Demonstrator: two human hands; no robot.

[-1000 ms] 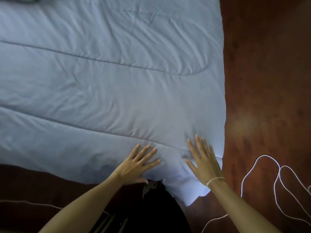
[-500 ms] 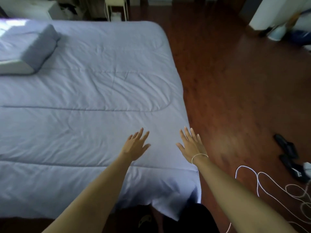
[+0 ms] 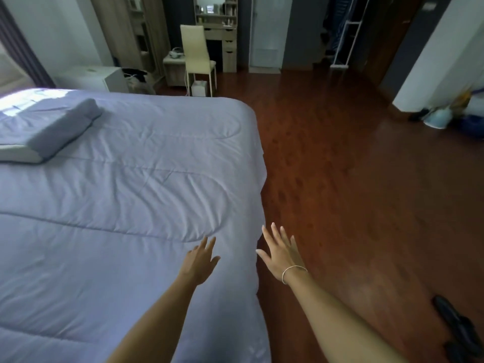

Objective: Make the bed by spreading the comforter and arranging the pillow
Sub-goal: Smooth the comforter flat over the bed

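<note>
Comforter (image 3: 117,205) lies spread flat over the bed, its right edge hanging beside the wooden floor (image 3: 353,192). Your pillow (image 3: 44,129) sits on it at the far left. Your left hand (image 3: 199,263) is released, fingers straight, over the near right part of the comforter. Your right hand (image 3: 281,254), a thin band at the wrist, is likewise released with fingers spread, at the comforter's right edge.
</note>
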